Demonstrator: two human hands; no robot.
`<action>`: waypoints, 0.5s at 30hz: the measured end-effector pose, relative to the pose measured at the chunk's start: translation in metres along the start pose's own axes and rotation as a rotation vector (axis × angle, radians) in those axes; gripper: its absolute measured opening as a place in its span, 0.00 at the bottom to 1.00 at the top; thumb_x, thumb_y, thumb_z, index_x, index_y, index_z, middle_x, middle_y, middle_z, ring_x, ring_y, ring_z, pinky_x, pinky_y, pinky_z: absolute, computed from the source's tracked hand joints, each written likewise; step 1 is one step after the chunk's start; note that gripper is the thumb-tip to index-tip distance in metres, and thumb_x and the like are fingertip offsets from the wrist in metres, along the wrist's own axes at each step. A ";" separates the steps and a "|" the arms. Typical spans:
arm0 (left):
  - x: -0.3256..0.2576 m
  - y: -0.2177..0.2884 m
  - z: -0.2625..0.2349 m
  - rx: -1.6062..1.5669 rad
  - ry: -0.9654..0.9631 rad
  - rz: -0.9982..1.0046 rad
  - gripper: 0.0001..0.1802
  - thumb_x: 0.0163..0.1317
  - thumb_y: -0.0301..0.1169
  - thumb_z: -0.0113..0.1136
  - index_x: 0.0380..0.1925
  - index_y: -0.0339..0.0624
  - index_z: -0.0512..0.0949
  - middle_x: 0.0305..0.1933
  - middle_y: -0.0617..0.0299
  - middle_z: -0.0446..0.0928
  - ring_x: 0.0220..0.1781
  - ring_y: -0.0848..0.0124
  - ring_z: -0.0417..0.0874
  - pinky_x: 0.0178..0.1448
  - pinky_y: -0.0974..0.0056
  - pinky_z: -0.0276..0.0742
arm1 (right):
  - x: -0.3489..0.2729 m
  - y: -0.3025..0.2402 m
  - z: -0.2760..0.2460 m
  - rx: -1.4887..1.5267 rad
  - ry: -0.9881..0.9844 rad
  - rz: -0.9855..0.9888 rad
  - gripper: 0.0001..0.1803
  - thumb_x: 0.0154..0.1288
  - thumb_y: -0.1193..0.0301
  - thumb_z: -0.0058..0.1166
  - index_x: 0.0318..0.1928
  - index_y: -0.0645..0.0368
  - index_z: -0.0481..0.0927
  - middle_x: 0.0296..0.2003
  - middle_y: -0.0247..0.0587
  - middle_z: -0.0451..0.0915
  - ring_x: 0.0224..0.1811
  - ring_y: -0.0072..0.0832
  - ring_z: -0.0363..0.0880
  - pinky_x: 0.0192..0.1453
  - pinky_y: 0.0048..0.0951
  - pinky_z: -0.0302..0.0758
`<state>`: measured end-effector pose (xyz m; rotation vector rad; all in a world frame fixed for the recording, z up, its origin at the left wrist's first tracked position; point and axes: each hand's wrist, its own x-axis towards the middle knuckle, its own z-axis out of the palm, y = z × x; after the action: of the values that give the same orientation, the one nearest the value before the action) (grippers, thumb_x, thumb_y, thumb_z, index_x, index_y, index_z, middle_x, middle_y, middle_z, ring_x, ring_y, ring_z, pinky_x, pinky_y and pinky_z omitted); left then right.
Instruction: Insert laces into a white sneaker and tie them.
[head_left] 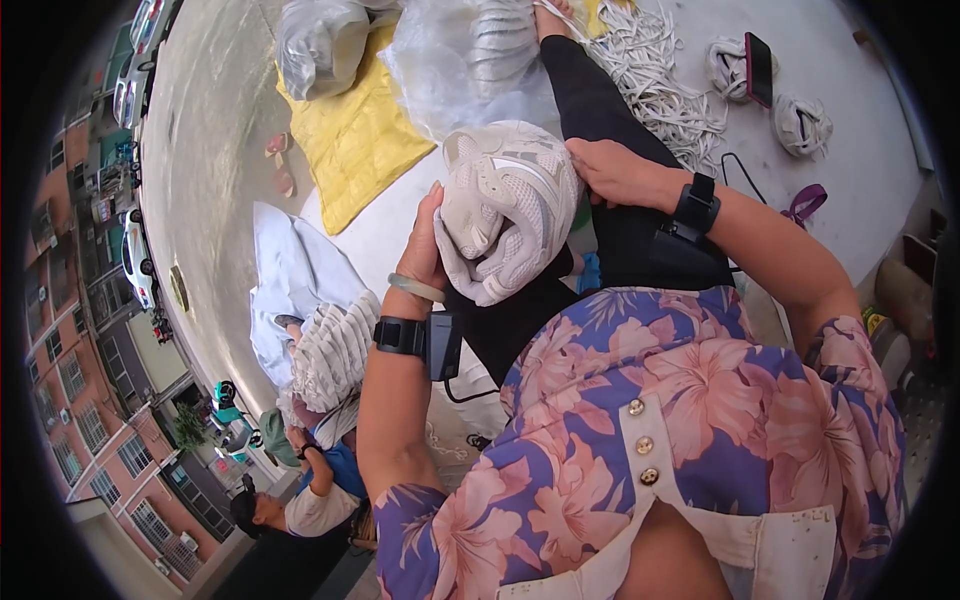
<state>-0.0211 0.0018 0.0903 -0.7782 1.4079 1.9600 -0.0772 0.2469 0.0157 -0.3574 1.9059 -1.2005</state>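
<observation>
Head view. A white mesh sneaker (505, 210) is held above the person's lap, between both hands. The left hand (425, 250) cups its left side, fingers hidden behind the shoe, so their spread cannot be told; a pale green bangle (415, 288) and a black wrist device (400, 336) sit on that forearm. The right hand (610, 170) presses on the sneaker's upper right edge, fingers curled against it. On the grey floor (860, 100) lie a yellow sack (355, 140), clear plastic bags (320, 45), a heap of white laces (660, 80) and a stack of white soles (335, 350). Another person (300, 500) sits at the lower left
</observation>
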 end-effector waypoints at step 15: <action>0.044 0.001 -0.017 0.091 -0.094 -0.002 0.33 0.59 0.53 0.46 0.56 0.40 0.65 0.53 0.54 0.71 0.51 0.65 0.74 0.56 0.64 0.69 | -0.001 -0.052 -0.021 -0.202 0.186 -0.309 0.38 0.53 0.35 0.40 0.26 0.62 0.78 0.23 0.48 0.76 0.28 0.40 0.77 0.32 0.35 0.70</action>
<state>-0.0479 -0.0093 0.0532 -0.6376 1.4283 1.8916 -0.1025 0.2338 0.0643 -0.6895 2.1995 -1.2770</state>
